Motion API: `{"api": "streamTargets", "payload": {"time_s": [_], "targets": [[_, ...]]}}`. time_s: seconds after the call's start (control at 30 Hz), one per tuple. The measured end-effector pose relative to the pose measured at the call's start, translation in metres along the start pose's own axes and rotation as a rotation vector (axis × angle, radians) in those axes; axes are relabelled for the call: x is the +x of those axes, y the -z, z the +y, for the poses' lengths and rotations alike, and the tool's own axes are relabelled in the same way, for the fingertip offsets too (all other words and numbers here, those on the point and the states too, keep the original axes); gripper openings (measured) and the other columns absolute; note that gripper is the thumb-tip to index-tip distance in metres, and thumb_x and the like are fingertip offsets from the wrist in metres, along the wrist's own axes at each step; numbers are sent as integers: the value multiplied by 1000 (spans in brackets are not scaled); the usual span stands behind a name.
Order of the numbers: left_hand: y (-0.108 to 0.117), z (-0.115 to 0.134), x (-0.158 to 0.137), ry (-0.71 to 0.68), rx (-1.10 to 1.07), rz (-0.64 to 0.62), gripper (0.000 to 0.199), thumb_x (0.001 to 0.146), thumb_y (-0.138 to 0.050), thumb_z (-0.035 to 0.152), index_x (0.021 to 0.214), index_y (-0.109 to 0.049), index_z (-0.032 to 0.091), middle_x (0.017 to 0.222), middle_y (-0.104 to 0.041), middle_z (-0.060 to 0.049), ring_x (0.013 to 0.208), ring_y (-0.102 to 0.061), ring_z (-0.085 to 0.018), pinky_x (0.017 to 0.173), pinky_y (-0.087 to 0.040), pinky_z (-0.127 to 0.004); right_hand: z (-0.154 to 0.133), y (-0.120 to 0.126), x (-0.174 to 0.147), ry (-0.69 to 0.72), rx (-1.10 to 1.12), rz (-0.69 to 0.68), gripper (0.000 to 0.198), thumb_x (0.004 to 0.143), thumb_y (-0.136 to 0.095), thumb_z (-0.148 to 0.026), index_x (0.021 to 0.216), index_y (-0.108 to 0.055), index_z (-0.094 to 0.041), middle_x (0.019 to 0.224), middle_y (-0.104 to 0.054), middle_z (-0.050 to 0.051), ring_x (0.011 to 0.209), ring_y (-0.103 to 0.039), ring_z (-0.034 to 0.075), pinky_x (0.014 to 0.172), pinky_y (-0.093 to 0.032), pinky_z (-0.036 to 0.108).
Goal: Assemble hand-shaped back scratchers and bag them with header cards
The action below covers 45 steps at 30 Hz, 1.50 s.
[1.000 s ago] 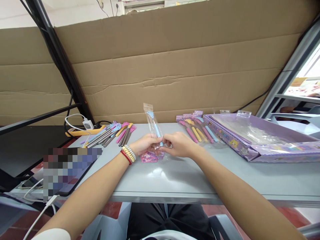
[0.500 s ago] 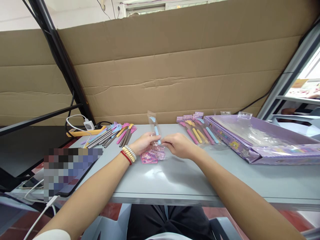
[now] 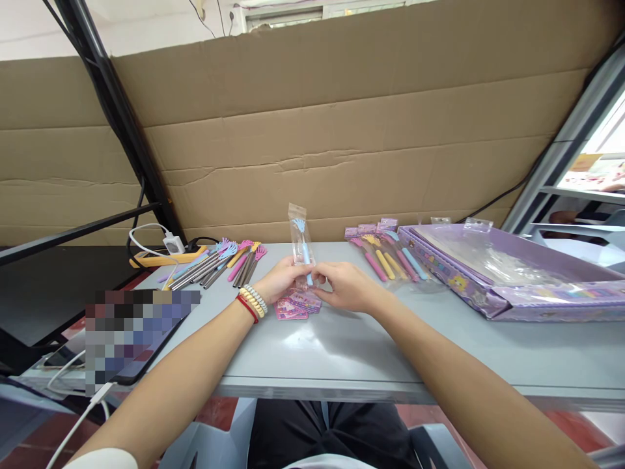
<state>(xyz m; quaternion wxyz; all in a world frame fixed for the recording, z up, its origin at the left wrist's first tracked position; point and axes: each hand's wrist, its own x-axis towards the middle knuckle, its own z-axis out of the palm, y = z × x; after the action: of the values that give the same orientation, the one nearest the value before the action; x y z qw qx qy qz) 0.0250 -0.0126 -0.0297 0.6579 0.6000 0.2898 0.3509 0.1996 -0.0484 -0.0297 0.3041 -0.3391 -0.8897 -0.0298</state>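
Note:
A light-blue back scratcher [image 3: 305, 251] with a small hand-shaped head stands upright in a clear plastic bag [image 3: 296, 213]. My left hand [image 3: 280, 279] is closed around the lower part of the bagged scratcher. With thumb and fingers, my right hand [image 3: 344, 285] pinches the bag from the right, near the lower end of the handle. Pink printed cards [image 3: 293, 307] lie on the table under my hands. To the left is a pile of loose back scratchers [image 3: 215, 262] with metal rods and coloured heads. Bagged back scratchers with cards [image 3: 388, 257] lie in a row on the right.
A purple open box [image 3: 488, 286] holding clear plastic bags [image 3: 502, 260] stands on the right of the grey table [image 3: 342, 355]. A tablet-like device [image 3: 146, 358], partly blurred out, and a white charger [image 3: 173, 243] are at left. Cardboard [image 3: 342, 130] walls off the back.
The bagged back scratcher has risen slightly and its bag stands straighter. My right hand has shifted a little left, and its fingers now pinch the bag closer to my left hand.

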Motion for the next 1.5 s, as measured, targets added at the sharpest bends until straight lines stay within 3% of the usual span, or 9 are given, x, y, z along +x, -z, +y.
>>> {"api": "streamTargets", "payload": {"time_s": [0.5,1.0,1.3,1.4,1.5], "targets": [[3,-4,2,12,32,28,35,67,-75,39,85,-60,13,73,-65,-4,63,-61,-14,58,-47,-27,-1,-1,-1,54,-77,49,23,78,-53,-10,95,-65,-19,82,-67,3,65,-54,12,59,-32,23],[-8,6,-5,68,-5,22,28,65,-75,23,86,-58,15,67,-65,-1,54,-60,-12,52,-46,-24,-3,0,0,38,-17,21,12,78,-52,-14,82,-62,-20,74,-65,2,61,-51,12,58,-33,23],[-6,1,-2,-11,-5,52,32,65,-76,33,81,-58,13,71,-64,-4,62,-61,-15,60,-49,-28,-1,-3,0,70,-10,12,12,79,-51,-13,81,-62,-18,74,-65,3,61,-51,11,58,-32,23],[-2,3,-1,-45,112,127,28,67,-73,36,77,-58,13,67,-61,-3,56,-56,-13,55,-45,-26,2,-2,-1,54,35,19,10,80,-57,-25,82,-63,-18,72,-63,3,60,-50,11,59,-34,23],[6,7,0,-174,454,354,19,72,-65,31,69,-56,16,58,-54,1,53,-49,-11,54,-38,-25,13,0,-2,-41,65,34,18,78,-61,-33,83,-64,-16,67,-60,2,57,-47,10,58,-34,23]]}}
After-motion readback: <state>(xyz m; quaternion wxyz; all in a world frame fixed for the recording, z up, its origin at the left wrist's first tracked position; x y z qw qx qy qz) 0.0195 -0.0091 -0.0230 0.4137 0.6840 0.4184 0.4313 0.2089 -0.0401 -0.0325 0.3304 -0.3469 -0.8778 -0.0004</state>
